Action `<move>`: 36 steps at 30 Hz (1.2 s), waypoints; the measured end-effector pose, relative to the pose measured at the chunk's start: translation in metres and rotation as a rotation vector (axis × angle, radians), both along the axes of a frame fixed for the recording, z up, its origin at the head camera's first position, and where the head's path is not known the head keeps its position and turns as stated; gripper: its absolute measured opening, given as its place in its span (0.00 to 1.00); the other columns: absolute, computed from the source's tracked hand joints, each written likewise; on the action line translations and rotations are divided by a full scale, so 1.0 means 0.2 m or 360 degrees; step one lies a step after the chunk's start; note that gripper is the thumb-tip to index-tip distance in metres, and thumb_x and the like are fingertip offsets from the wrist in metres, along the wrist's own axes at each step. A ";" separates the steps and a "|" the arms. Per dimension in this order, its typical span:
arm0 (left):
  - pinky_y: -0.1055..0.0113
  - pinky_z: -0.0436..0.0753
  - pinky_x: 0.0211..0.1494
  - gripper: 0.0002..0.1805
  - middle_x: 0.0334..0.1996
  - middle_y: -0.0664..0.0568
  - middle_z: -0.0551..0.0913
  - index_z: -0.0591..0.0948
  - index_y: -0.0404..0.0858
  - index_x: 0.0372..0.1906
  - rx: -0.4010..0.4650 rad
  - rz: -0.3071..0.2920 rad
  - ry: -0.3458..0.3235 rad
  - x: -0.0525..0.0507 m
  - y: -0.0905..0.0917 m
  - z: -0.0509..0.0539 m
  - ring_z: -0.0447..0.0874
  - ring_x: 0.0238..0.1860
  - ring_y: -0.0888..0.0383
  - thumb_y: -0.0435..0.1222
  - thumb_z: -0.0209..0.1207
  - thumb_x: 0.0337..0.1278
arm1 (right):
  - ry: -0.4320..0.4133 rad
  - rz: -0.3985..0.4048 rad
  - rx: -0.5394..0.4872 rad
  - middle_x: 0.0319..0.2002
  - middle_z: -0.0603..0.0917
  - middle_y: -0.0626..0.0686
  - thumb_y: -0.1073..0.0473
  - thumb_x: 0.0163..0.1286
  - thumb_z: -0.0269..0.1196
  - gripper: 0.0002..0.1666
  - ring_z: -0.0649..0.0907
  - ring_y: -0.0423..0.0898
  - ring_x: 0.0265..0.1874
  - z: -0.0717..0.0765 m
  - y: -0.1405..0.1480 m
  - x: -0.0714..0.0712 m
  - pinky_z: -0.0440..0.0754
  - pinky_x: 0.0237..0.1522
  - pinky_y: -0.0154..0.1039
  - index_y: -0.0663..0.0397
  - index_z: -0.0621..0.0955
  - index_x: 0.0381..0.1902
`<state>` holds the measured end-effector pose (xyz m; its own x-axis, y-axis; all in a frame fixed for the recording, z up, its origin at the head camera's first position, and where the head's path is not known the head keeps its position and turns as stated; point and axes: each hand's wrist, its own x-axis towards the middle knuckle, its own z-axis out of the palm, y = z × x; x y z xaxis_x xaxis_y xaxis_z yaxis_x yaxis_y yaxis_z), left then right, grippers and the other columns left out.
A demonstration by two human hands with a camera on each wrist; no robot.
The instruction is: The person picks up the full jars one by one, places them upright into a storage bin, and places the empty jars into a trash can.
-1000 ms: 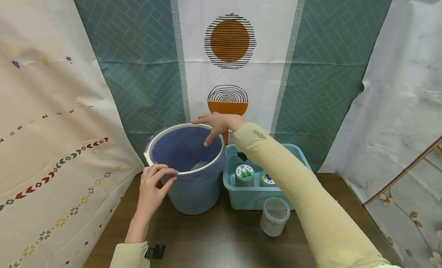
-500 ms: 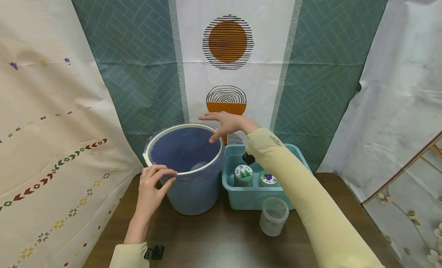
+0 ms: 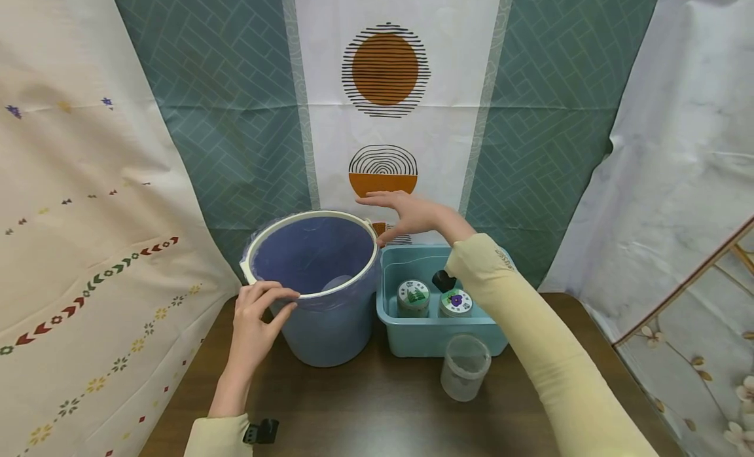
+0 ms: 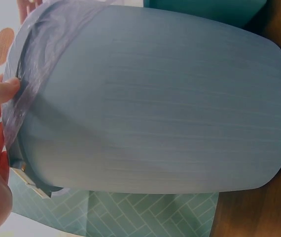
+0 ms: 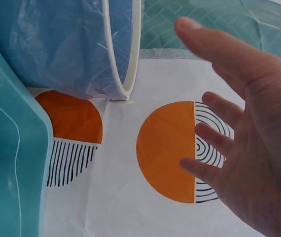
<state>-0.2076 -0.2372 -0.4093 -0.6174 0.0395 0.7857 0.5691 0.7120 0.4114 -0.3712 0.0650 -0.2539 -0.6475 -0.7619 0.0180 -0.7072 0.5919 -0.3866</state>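
A blue trash can (image 3: 327, 336) with a white rim ring (image 3: 318, 214) and a thin clear liner bag (image 4: 52, 37) stands on the table in the head view. At its near left rim, my left hand (image 3: 254, 323) pinches the edge, thumb outside and fingers over the top. Over the far right side of the rim, my right hand (image 3: 415, 216) is held with fingers extended and nothing in it. The right wrist view shows this right hand (image 5: 259, 118) apart from the can. Something pale and round (image 3: 338, 283) shows inside the can, its kind unclear.
A light blue plastic basin (image 3: 421, 339) stands right of the can. In it are a jar with a green plant label (image 3: 413, 294) and one with a purple flower label (image 3: 456, 302). A clear jar (image 3: 464, 372) without a lid stands in front on the brown table (image 3: 365, 411).
My right hand has moved right, from over the can's opening to its right rim. My left hand keeps its place on the near left rim. The view has shifted slightly.
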 end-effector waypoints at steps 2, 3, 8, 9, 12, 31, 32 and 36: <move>0.61 0.62 0.53 0.13 0.40 0.50 0.81 0.88 0.43 0.38 -0.0004 0.0000 0.0004 0.00 0.00 0.00 0.68 0.43 0.53 0.27 0.73 0.45 | 0.0047 0.0010 -0.0016 0.80 0.53 0.52 0.47 0.60 0.71 0.51 0.51 0.57 0.79 -0.03 0.02 0.02 0.53 0.74 0.66 0.36 0.59 0.77; 0.61 0.62 0.53 0.13 0.40 0.50 0.81 0.88 0.43 0.38 -0.0004 -0.0001 0.0008 0.00 0.00 0.00 0.68 0.43 0.53 0.27 0.73 0.44 | 0.0072 0.0022 -0.0031 0.80 0.54 0.53 0.48 0.61 0.71 0.50 0.52 0.57 0.79 -0.05 0.03 0.03 0.52 0.74 0.66 0.38 0.60 0.77; 0.60 0.61 0.52 0.14 0.39 0.50 0.81 0.88 0.43 0.37 -0.0001 -0.0013 0.0043 0.00 0.00 0.00 0.68 0.43 0.53 0.26 0.73 0.43 | 0.0186 0.0055 -0.0144 0.78 0.59 0.55 0.49 0.65 0.68 0.44 0.57 0.59 0.77 -0.15 0.10 0.09 0.53 0.75 0.64 0.43 0.64 0.75; 0.60 0.61 0.53 0.14 0.39 0.50 0.81 0.88 0.43 0.37 0.0000 -0.0014 0.0044 -0.01 0.00 0.00 0.68 0.44 0.53 0.26 0.73 0.43 | 0.0206 0.0055 -0.0170 0.77 0.60 0.56 0.49 0.65 0.68 0.43 0.58 0.60 0.77 -0.17 0.11 0.10 0.54 0.75 0.64 0.44 0.65 0.75; 0.60 0.62 0.53 0.14 0.39 0.50 0.81 0.88 0.43 0.37 0.0003 -0.0012 0.0041 -0.01 0.01 0.00 0.68 0.44 0.53 0.26 0.73 0.43 | 0.0228 0.0047 -0.0257 0.76 0.62 0.57 0.50 0.65 0.68 0.42 0.60 0.60 0.75 -0.23 0.15 0.14 0.57 0.73 0.64 0.46 0.67 0.74; 0.61 0.61 0.52 0.16 0.39 0.50 0.81 0.88 0.44 0.37 0.0014 -0.0015 0.0084 -0.01 0.00 -0.01 0.68 0.43 0.53 0.23 0.73 0.40 | 0.0285 -0.0183 -0.0628 0.73 0.67 0.50 0.54 0.65 0.69 0.36 0.65 0.52 0.71 -0.53 0.46 0.46 0.66 0.68 0.62 0.42 0.72 0.70; 0.61 0.61 0.53 0.16 0.39 0.50 0.81 0.88 0.44 0.37 0.0019 -0.0015 0.0071 -0.01 0.00 -0.01 0.68 0.44 0.53 0.24 0.73 0.41 | 0.0288 -0.0185 -0.0641 0.73 0.68 0.50 0.54 0.65 0.69 0.36 0.65 0.52 0.71 -0.55 0.47 0.48 0.67 0.67 0.62 0.42 0.72 0.70; 0.62 0.61 0.53 0.15 0.39 0.50 0.81 0.88 0.44 0.37 0.0026 -0.0010 0.0033 -0.01 0.00 -0.01 0.68 0.44 0.54 0.25 0.73 0.43 | 0.0349 -0.0200 -0.0668 0.71 0.69 0.52 0.54 0.64 0.70 0.36 0.66 0.52 0.70 -0.61 0.51 0.54 0.68 0.66 0.62 0.42 0.72 0.69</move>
